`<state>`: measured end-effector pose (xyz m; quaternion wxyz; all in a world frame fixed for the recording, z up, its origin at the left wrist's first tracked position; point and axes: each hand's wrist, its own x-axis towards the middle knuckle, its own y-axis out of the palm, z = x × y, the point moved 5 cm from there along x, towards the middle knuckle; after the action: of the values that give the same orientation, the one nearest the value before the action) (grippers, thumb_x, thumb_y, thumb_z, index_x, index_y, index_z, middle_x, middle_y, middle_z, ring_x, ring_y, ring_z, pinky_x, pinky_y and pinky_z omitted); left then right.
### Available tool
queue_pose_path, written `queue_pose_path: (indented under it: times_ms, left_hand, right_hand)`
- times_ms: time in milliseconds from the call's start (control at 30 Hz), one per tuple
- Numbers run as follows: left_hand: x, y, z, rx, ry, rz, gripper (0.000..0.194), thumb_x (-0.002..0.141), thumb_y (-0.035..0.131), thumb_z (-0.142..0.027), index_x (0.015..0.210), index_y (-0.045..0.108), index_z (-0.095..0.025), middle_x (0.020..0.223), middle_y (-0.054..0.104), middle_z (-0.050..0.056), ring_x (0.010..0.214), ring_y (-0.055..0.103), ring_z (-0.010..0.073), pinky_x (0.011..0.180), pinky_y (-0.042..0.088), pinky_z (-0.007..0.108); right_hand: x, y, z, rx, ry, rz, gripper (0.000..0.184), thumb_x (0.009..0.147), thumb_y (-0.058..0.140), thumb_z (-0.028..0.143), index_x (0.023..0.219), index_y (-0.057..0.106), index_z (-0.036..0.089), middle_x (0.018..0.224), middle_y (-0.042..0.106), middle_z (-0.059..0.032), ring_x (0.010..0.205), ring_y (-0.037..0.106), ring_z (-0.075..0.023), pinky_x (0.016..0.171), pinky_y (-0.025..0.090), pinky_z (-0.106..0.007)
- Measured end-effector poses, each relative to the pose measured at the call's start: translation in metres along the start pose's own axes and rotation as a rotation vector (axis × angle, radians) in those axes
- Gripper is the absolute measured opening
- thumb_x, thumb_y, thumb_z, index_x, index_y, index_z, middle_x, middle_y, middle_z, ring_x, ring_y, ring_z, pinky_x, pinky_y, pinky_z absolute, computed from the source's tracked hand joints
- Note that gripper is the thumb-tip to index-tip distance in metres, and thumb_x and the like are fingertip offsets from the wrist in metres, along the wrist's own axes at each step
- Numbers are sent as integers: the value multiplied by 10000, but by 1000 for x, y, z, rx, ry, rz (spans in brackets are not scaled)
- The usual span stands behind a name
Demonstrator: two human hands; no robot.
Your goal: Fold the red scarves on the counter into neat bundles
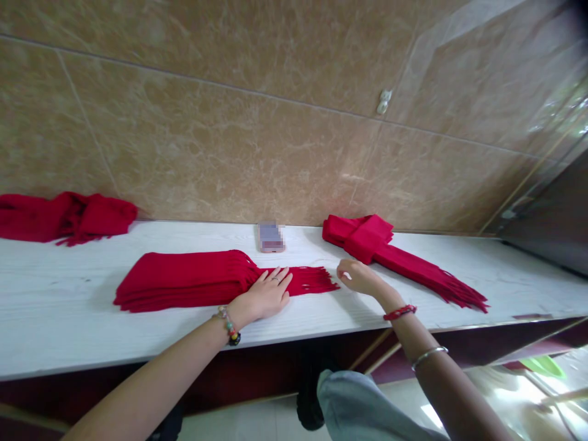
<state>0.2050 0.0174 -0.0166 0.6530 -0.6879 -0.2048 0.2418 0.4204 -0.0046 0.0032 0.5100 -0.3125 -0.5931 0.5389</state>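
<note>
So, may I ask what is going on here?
Someone's left hand lies flat on the fringe of a folded red scarf on the table. The right hand is curled near the fringe's tips; contact is unclear. A phone lies behind, with a crossed scarf right of it and a bunched scarf far left.
</note>
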Motion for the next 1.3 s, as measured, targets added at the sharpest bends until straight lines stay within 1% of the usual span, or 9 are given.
queue_pose_path:
  times_ms: [133, 267, 400, 567, 700, 800, 967, 1133, 1300]
  left_hand:
    - [2, 2, 1, 3, 6, -16, 517, 892, 263, -282, 1365, 259, -75, 1443, 185, 142, 1328, 155, 237, 1054, 171, 432]
    - [2, 3, 2, 10, 11, -10, 523, 893, 261, -297, 1364, 260, -71, 1445, 183, 133, 1331, 142, 233, 1057, 170, 419]
    - [0, 2, 1, -3, 20, -1, 515, 898, 259, -275, 1376, 232, -86, 1449, 163, 131, 1333, 130, 225, 1062, 153, 421]
    - [-1, 0, 1, -29, -4, 9, 520, 899, 265, -272, 1384, 217, -93, 1452, 152, 124, 1333, 129, 225, 1067, 145, 415]
    - [2, 3, 2, -29, -14, 4, 516, 897, 274, -280, 1378, 238, -97, 1449, 168, 122, 1331, 140, 228, 1062, 158, 419]
    - [2, 5, 0, 6, -4, -27, 509, 900, 281, -292, 1367, 268, -90, 1440, 198, 130, 1322, 180, 231, 1056, 185, 410]
    - [-28, -31, -3, 146, 41, -144, 476, 883, 390, -346, 1290, 411, -102, 1413, 280, 138, 1314, 206, 251, 1065, 138, 439]
    - [-81, -85, 51, 81, -121, -210, 510, 877, 346, -398, 1339, 342, -179, 1443, 228, 75, 1332, 152, 211, 1070, 115, 410]
    - [-110, -64, 127, 21, -414, -27, 785, 760, 480, -538, 1397, 205, -170, 1468, 90, 114, 1339, 41, 286, 1050, 115, 468]
  right_hand:
    - [8, -12, 45, 167, -203, -155, 205, 702, 435, 48, 771, 584, 171, 816, 601, -61, 810, 532, -167, 752, 429, -292]
    - [23, 10, 91, 161, -351, 11, 196, 678, 437, 41, 719, 578, 171, 761, 593, -42, 745, 516, -150, 707, 421, -260]
    - [11, 19, 61, 98, -294, 40, 186, 652, 421, 42, 620, 551, 170, 661, 576, -31, 644, 491, -141, 639, 398, -246]
    - [-13, 3, 9, 105, -155, -46, 165, 642, 416, 68, 596, 532, 176, 618, 561, -33, 591, 496, -142, 587, 397, -247]
    - [-2, -6, 44, 204, -261, -120, 176, 650, 414, 70, 672, 553, 176, 689, 587, -40, 672, 520, -149, 655, 417, -255]
    - [10, 6, 79, 167, -368, -11, 192, 639, 409, 60, 657, 558, 179, 702, 596, -37, 683, 514, -144, 676, 412, -251]
    - [4, 12, 51, 25, -215, 161, 179, 637, 419, 72, 586, 556, 176, 625, 593, -23, 564, 489, -124, 564, 382, -232]
    - [8, -20, 27, 111, -121, 49, 160, 668, 431, 104, 620, 569, 170, 627, 589, -26, 591, 526, -133, 586, 419, -241]
    - [47, -11, 90, 210, -187, -129, 239, 794, 440, 190, 976, 590, 156, 983, 619, -94, 916, 569, -185, 834, 441, -324]
